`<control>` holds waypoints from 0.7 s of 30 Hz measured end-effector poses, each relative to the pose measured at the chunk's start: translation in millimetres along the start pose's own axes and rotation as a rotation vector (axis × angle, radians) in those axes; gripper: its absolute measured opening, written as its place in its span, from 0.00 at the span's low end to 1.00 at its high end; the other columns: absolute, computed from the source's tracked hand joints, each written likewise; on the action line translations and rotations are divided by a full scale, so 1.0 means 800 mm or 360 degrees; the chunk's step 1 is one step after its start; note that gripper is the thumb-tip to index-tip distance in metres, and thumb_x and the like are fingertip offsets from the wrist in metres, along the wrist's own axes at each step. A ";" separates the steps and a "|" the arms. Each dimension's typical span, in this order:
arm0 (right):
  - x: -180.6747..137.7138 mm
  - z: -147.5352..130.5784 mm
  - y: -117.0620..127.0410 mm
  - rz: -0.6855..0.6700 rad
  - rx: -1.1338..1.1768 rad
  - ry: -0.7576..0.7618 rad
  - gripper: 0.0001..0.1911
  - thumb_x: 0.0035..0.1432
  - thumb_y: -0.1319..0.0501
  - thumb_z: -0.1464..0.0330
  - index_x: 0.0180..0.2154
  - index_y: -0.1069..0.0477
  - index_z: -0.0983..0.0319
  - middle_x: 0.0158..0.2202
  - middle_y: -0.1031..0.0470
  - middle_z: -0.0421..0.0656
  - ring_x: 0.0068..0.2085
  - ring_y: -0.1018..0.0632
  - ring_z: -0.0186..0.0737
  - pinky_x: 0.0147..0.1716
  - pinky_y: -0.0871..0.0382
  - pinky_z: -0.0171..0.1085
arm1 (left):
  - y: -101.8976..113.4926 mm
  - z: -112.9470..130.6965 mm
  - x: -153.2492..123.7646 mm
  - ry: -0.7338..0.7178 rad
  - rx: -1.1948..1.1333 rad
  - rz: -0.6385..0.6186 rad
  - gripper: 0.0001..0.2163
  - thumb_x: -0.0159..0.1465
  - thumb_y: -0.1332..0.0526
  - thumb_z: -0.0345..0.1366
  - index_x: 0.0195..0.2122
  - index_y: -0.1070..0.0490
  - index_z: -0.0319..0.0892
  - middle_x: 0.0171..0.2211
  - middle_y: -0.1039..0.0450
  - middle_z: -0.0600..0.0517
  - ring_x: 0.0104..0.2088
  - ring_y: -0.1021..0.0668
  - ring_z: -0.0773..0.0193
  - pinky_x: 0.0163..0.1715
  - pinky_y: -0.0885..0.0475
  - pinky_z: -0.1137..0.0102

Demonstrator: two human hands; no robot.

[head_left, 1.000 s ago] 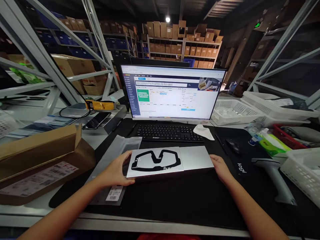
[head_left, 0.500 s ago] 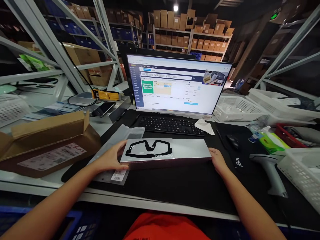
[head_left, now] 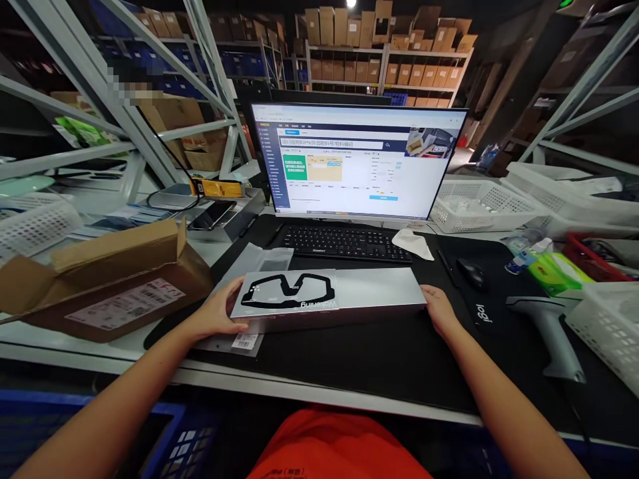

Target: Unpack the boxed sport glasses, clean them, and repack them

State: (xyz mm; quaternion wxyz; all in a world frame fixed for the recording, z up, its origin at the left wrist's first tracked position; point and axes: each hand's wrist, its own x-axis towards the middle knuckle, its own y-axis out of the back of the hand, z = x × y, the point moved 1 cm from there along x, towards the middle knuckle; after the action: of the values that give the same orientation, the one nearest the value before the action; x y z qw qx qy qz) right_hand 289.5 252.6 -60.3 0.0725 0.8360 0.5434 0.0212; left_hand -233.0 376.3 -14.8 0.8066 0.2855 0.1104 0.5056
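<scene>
My left hand (head_left: 214, 315) is closed around the left end of a long, flat carton. On that end sits a printed sleeve (head_left: 314, 279) with a black frame-like picture and upside-down lettering reading "Wakening". Plain silver-grey shows on the rest of the carton (head_left: 379, 287), to the right of the sleeve's edge. At the right end, my right hand (head_left: 442, 311) grips the carton, its fingers partly hidden behind the corner. A clear plastic bag (head_left: 252, 263) with a white barcode label (head_left: 244, 341) lies under the left end.
An open brown cardboard box (head_left: 114, 293) stands at left. Behind the carton are a keyboard (head_left: 344, 243) and a monitor (head_left: 354, 173). To the right lie a mouse (head_left: 470, 273), a barcode scanner (head_left: 552, 336) and a white basket (head_left: 606, 313). A blue crate (head_left: 170, 426) sits below the table edge.
My hands have spread slightly apart. More of the plain carton shows past the sleeve, and the sleeve has shifted left. My viewpoint has shifted a little.
</scene>
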 end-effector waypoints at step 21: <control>-0.006 -0.040 0.057 -0.0723 0.0054 0.0295 0.67 0.38 0.26 0.42 0.73 0.56 0.48 0.73 0.49 0.49 0.72 0.46 0.54 0.67 0.46 0.52 | 0.059 0.158 0.080 -0.0405 0.0632 -0.0005 0.45 0.50 0.28 0.52 0.67 0.41 0.44 0.68 0.40 0.41 0.66 0.34 0.40 0.66 0.39 0.48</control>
State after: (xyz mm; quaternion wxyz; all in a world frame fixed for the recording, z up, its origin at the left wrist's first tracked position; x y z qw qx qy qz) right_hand 325.1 233.7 -21.6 0.0112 0.6880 0.7220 0.0719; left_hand -179.7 404.0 121.9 0.7428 0.4999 0.1055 0.4327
